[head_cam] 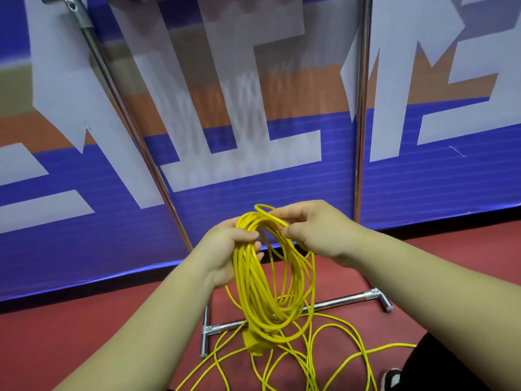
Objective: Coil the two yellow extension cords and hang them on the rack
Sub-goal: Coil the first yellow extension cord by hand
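Observation:
A coil of yellow extension cord (255, 292) hangs in several loops from my left hand (229, 249), which grips the top of the bundle. My right hand (313, 227) pinches one loop of the same cord at the top of the coil, close beside the left hand. A yellow plug (253, 344) dangles at the bottom of the coil. More loose yellow cord (338, 354) lies in loops on the red floor below. The metal rack stands straight ahead, with its left upright (135, 131), right upright (362, 108) and base bar (338, 301).
A blue, orange and white banner wall (282, 198) stands right behind the rack. The rack's short foot tubes (204, 334) rest on the red floor (70, 334). A black shoe (392, 378) shows at the lower right, beside the loose cord.

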